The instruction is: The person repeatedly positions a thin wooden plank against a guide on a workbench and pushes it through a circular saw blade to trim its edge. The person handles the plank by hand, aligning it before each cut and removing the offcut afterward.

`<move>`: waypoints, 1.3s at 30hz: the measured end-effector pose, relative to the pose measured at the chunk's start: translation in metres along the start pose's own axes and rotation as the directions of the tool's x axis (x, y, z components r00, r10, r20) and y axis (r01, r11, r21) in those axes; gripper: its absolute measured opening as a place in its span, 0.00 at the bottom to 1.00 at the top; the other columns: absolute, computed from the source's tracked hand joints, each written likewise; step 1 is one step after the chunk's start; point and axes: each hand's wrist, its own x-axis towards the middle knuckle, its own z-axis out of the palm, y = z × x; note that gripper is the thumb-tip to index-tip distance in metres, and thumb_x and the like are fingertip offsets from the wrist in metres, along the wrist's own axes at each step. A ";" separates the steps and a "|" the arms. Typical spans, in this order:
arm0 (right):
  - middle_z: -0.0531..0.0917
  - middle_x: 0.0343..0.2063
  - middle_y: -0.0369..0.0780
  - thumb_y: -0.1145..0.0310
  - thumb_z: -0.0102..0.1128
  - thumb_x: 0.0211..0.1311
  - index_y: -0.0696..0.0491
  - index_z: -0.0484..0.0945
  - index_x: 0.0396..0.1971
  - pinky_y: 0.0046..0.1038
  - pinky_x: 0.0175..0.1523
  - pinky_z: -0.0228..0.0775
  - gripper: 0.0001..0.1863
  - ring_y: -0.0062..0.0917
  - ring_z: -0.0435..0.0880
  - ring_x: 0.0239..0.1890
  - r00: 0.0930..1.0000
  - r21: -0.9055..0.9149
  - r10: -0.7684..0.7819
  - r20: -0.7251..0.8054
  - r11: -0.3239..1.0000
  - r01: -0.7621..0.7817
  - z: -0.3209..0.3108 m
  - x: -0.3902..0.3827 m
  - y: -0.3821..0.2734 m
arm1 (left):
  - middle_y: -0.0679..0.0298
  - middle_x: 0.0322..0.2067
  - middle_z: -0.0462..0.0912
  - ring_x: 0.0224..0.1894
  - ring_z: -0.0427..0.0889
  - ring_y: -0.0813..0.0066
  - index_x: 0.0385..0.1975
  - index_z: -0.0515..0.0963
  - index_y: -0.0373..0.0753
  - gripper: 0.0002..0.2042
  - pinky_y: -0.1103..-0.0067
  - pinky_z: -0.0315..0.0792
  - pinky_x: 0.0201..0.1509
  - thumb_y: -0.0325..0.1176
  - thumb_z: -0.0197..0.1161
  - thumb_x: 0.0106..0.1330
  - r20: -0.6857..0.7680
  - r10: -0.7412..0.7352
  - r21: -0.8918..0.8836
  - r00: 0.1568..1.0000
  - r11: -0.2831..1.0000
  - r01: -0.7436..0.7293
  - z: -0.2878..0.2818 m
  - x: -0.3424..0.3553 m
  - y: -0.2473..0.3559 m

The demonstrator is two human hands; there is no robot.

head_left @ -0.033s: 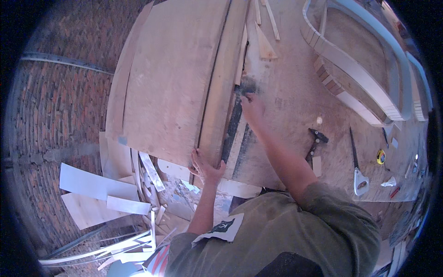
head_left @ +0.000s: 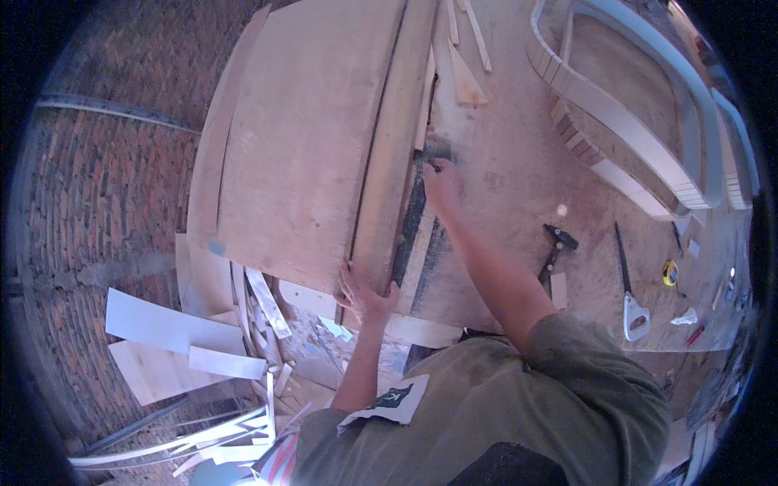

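Note:
A long, narrow wooden plank (head_left: 381, 190) lies along the right edge of a broad plywood sheet (head_left: 296, 138). My left hand (head_left: 367, 301) grips its near end, fingers over the left edge and thumb at the right. Farther up, my right hand (head_left: 443, 185) is closed beside the plank's right side, over a dark, black-stained strip (head_left: 411, 215). Whatever its bent fingers hold is hidden. A pale strip of wood (head_left: 419, 255) runs below that hand.
On the worktable (head_left: 506, 170) to the right lie a hammer (head_left: 557, 243), a handsaw (head_left: 628, 287) and a yellow tape measure (head_left: 670, 273). A curved wooden frame (head_left: 640, 121) stands at the far right. Offcuts (head_left: 170, 320) are piled lower left, beside a brick wall (head_left: 97, 211).

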 end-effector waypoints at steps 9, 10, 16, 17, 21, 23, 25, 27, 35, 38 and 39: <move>0.90 0.43 0.48 0.59 0.69 0.62 0.55 0.89 0.42 0.41 0.57 0.78 0.16 0.43 0.89 0.48 0.968 -0.145 0.134 -0.211 0.975 -0.166 0.045 0.049 -0.021 | 0.47 0.80 0.40 0.82 0.36 0.45 0.80 0.45 0.36 0.58 0.31 0.27 0.73 0.53 0.72 0.52 0.029 0.028 -0.008 0.999 1.000 -0.027 0.005 -0.004 -0.004; 0.90 0.43 0.48 0.59 0.68 0.63 0.55 0.89 0.42 0.41 0.57 0.78 0.16 0.43 0.89 0.48 0.969 -0.146 0.148 -0.199 0.973 -0.178 0.044 0.048 -0.025 | 0.47 0.80 0.40 0.82 0.35 0.44 0.80 0.47 0.36 0.57 0.30 0.27 0.73 0.53 0.72 0.52 0.061 0.018 0.004 0.998 1.000 -0.018 0.005 -0.002 -0.005; 0.89 0.46 0.48 0.59 0.68 0.63 0.53 0.89 0.45 0.41 0.60 0.77 0.16 0.43 0.88 0.52 0.960 -0.134 0.215 -0.178 0.961 -0.240 0.035 0.027 -0.064 | 0.47 0.81 0.38 0.83 0.33 0.45 0.79 0.51 0.36 0.55 0.29 0.26 0.72 0.53 0.70 0.52 0.091 0.025 0.003 0.996 1.000 -0.026 0.001 -0.002 -0.007; 0.89 0.47 0.48 0.59 0.68 0.63 0.53 0.88 0.45 0.41 0.60 0.77 0.16 0.43 0.87 0.53 0.956 -0.137 0.221 -0.191 0.959 -0.249 0.035 0.026 -0.065 | 0.47 0.81 0.37 0.83 0.33 0.46 0.79 0.51 0.36 0.55 0.28 0.26 0.72 0.53 0.70 0.51 0.076 0.038 -0.010 0.996 0.999 -0.038 0.002 -0.003 -0.007; 0.89 0.48 0.48 0.60 0.68 0.63 0.52 0.89 0.46 0.41 0.61 0.77 0.16 0.43 0.87 0.55 0.953 -0.219 0.253 -0.168 0.933 -0.287 0.032 0.030 -0.064 | 0.46 0.81 0.37 0.83 0.32 0.44 0.79 0.51 0.39 0.55 0.27 0.27 0.71 0.54 0.71 0.52 0.096 0.036 0.011 0.995 0.999 -0.037 -0.001 -0.001 -0.005; 0.89 0.48 0.48 0.60 0.68 0.63 0.51 0.89 0.46 0.41 0.61 0.77 0.15 0.43 0.87 0.54 0.958 -0.259 0.245 -0.151 0.925 -0.277 0.031 0.035 -0.057 | 0.46 0.81 0.36 0.83 0.31 0.45 0.80 0.51 0.40 0.55 0.27 0.27 0.71 0.55 0.71 0.52 0.135 0.020 0.024 0.991 0.999 -0.023 -0.001 -0.001 -0.003; 0.89 0.48 0.48 0.60 0.69 0.63 0.50 0.90 0.45 0.40 0.61 0.77 0.15 0.43 0.87 0.53 0.962 -0.322 0.245 -0.122 0.907 -0.272 0.028 0.040 -0.039 | 0.48 0.81 0.33 0.83 0.30 0.47 0.80 0.51 0.38 0.55 0.29 0.24 0.71 0.54 0.70 0.53 0.159 0.018 0.003 0.987 1.000 -0.019 -0.002 -0.001 0.000; 0.89 0.47 0.48 0.59 0.70 0.62 0.50 0.90 0.43 0.40 0.61 0.77 0.14 0.43 0.87 0.53 0.969 -0.340 0.234 -0.078 0.908 -0.246 0.028 0.033 -0.039 | 0.48 0.81 0.33 0.83 0.30 0.48 0.80 0.51 0.38 0.55 0.29 0.24 0.72 0.54 0.70 0.53 0.140 0.026 0.000 0.990 1.000 -0.026 -0.002 -0.001 -0.002; 0.90 0.44 0.48 0.58 0.73 0.60 0.50 0.91 0.41 0.40 0.58 0.78 0.14 0.43 0.88 0.49 0.986 -0.338 0.162 0.044 0.931 -0.138 0.004 -0.023 -0.058 | 0.48 0.81 0.35 0.83 0.31 0.47 0.80 0.50 0.40 0.55 0.28 0.26 0.72 0.54 0.70 0.53 0.084 0.034 0.034 0.996 0.999 -0.037 0.007 -0.002 -0.009; 0.90 0.44 0.48 0.58 0.73 0.59 0.49 0.91 0.40 0.40 0.59 0.78 0.14 0.44 0.88 0.50 0.971 -0.333 0.229 0.064 0.922 -0.196 0.010 -0.020 -0.034 | 0.48 0.81 0.35 0.83 0.32 0.46 0.80 0.49 0.41 0.56 0.28 0.27 0.72 0.54 0.70 0.53 0.090 0.028 0.032 0.996 0.999 -0.031 0.011 -0.003 -0.010; 0.90 0.44 0.48 0.58 0.73 0.59 0.49 0.91 0.40 0.40 0.59 0.78 0.14 0.44 0.88 0.50 0.973 -0.321 0.226 0.036 0.925 -0.203 0.013 -0.019 -0.020 | 0.48 0.81 0.35 0.83 0.32 0.46 0.80 0.49 0.41 0.56 0.28 0.27 0.72 0.54 0.71 0.52 0.100 0.029 0.025 0.995 0.999 -0.031 0.010 -0.003 -0.008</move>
